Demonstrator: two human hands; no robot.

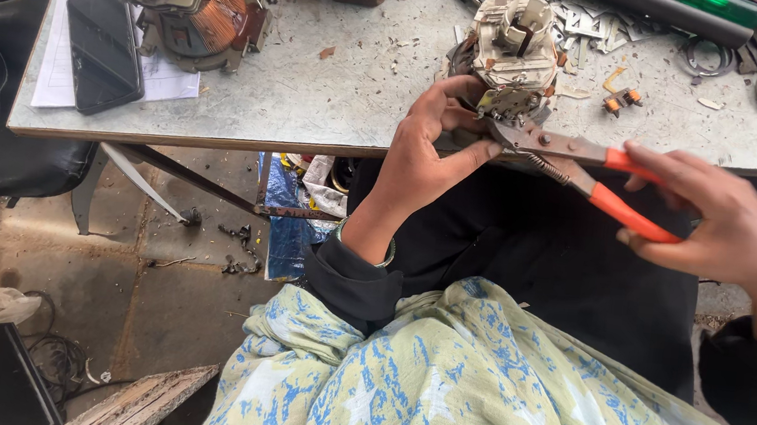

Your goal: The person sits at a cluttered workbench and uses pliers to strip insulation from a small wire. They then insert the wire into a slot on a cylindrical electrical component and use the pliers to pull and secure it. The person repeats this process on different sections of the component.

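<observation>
At the upper centre of the frame, the left hand (427, 147) wraps its fingers around the lower part of a cream plastic and grey metal motor assembly (510, 53) that stands at the near edge of the worn pale-grey worktable (334, 105); the thumb presses along its side. From the right of the frame, the right hand (710, 224) has its fingers curled tight over the orange handles of a pair of steel pliers (580, 163), whose nose meets the base of the assembly just beside the left thumb. In the upper left lie a black smartphone (103, 48) on white paper and a second motor with copper windings (190, 1). Scattered metal scraps sit upper right
</observation>
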